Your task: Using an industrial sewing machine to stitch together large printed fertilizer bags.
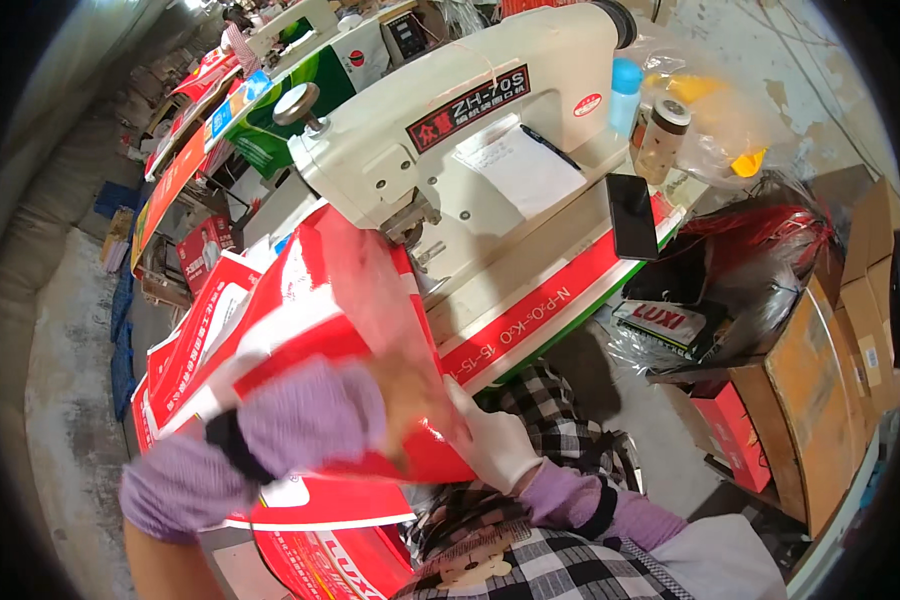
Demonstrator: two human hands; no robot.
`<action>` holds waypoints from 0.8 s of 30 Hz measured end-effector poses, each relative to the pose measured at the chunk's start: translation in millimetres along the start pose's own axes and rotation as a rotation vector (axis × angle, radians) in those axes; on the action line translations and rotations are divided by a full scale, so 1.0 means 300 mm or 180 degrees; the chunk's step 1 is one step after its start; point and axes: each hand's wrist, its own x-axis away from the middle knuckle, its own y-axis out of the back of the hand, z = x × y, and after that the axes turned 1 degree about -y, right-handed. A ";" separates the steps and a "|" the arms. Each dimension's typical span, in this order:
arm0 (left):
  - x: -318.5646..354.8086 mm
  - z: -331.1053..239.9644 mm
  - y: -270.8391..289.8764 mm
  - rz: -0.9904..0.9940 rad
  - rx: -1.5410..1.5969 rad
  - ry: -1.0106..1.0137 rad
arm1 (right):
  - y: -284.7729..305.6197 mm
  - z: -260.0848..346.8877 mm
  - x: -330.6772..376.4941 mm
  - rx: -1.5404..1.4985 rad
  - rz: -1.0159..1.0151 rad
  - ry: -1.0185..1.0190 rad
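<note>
A large red and white printed bag (pixel 320 290) lies slantwise in front of a cream industrial sewing machine (pixel 370 140). Its upper corner reaches the machine's needle area (pixel 410 218). My left hand (pixel 400 405) is over the bag's lower part, smeared by motion, so its fingers cannot be made out. In a white glove, my right hand (pixel 495 440) closes on the bag's right edge, with the fingertips partly hidden by the bag. More red and white bags (pixel 195 350) lie beneath and to the left. Purple sleeves cover both forearms.
On the machine bed are a white paper (pixel 515 175), a pen (pixel 550 147), a black phone (pixel 631 215), a blue bottle (pixel 625 95) and a capped cup (pixel 662 140). Cardboard boxes (pixel 815 400) and plastic wrap stand at right. A person (pixel 238 40) is far off at upper left.
</note>
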 end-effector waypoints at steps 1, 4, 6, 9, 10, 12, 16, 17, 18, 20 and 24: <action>0.073 0.083 0.065 0.1080 -0.1069 0.1268 | 0.006 0.010 -0.001 0.0146 -0.0010 0.0242; 0.231 0.209 0.312 0.1267 -0.1473 0.2177 | -0.011 -0.039 -0.172 0.0461 -0.0789 0.0672; 0.204 0.195 0.420 0.0783 -0.1175 0.1944 | 0.019 -0.090 -0.343 0.1057 -0.0524 0.0366; 0.231 -0.156 0.122 -0.0991 -0.0428 0.2144 | 0.046 0.021 -0.547 0.2054 -0.0185 0.0358; 0.108 -0.226 -0.034 -0.0359 -0.1018 0.1923 | 0.044 0.066 -0.590 0.1907 -0.0272 0.0223; -0.170 -0.320 -0.277 0.0729 -0.2100 0.1093 | -0.005 0.101 -0.672 0.2068 -0.0422 -0.0132; -0.294 -0.298 -0.005 0.0589 -0.1210 0.1652 | -0.028 0.008 -0.606 0.0933 -0.0108 -0.0098; -0.260 -0.257 0.095 0.0206 -0.1409 0.1281 | 0.049 0.053 -0.490 0.0485 0.0057 -0.0365; -0.238 -0.017 0.033 0.0165 -0.1775 0.2155 | -0.063 -0.022 -0.483 -0.0023 0.0192 -0.0288; -0.208 0.049 -0.014 0.0165 -0.1291 0.1405 | -0.140 -0.184 -0.347 -0.0499 0.0223 -0.0463; -0.104 0.172 -0.054 0.0175 0.0413 -0.1255 | 0.027 -0.111 -0.083 -0.1145 0.0274 0.0097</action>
